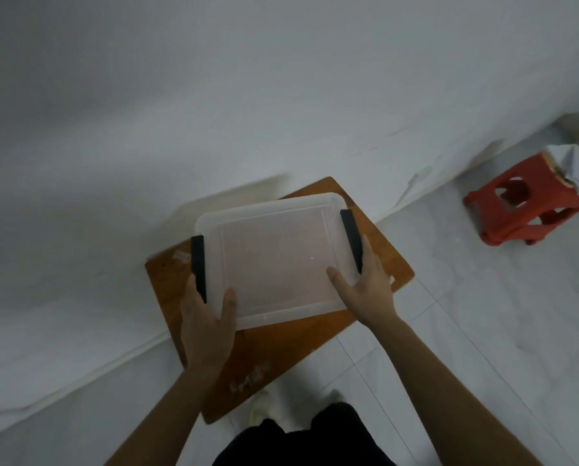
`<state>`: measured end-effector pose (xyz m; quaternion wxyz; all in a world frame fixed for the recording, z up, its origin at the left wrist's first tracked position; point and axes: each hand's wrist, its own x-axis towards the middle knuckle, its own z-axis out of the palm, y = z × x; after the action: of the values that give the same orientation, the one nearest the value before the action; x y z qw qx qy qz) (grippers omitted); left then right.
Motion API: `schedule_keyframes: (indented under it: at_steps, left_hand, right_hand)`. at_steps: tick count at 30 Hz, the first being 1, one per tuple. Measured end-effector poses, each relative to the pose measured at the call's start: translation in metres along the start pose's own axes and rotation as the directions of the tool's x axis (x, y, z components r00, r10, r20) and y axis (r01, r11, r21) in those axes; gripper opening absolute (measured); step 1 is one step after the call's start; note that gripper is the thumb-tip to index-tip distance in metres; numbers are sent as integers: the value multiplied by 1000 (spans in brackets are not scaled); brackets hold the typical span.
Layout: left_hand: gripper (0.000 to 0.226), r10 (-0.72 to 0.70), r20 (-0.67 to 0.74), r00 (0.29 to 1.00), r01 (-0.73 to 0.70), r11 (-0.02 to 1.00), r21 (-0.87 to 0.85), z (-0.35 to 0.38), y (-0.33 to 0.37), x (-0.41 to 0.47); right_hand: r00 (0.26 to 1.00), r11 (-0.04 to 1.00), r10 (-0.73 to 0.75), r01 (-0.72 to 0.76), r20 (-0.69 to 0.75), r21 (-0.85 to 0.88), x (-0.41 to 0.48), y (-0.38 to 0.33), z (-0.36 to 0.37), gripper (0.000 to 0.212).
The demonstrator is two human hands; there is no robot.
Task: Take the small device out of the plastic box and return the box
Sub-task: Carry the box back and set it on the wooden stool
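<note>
A translucent plastic box (274, 257) with its lid on rests on a small brown wooden table (281, 351). A black latch runs down each short side. My left hand (207, 324) grips the box's near left corner, thumb on the lid and fingers by the left latch (199, 267). My right hand (365, 290) holds the near right side, thumb on the lid and fingers against the right latch (352, 243). The lid is cloudy, and no small device shows through it.
The table stands on a pale tiled floor (466, 331) against a white sheet-covered surface (79, 264) that fills the left and back. A red plastic stool (527, 206) lies at the right, with white paper and a cardboard box behind it. My feet show below the table.
</note>
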<state>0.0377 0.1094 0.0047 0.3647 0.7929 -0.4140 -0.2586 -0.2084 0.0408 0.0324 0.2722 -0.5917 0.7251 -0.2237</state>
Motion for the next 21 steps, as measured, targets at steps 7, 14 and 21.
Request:
schedule_keyframes:
  at_steps: [7, 14, 21]
  left_hand:
    - [110, -191, 57, 980, 183, 975, 129, 29, 16, 40]
    - [140, -301, 91, 949, 268, 925, 268, 49, 25, 60]
    - [137, -315, 69, 947, 268, 888, 374, 52, 21, 57]
  right_hand:
    - [955, 985, -166, 170, 246, 5, 115, -8, 32, 99]
    - [878, 969, -237, 245, 416, 36, 169, -9, 54, 97]
    - [845, 964, -219, 266, 488, -27, 175, -7, 50, 101]
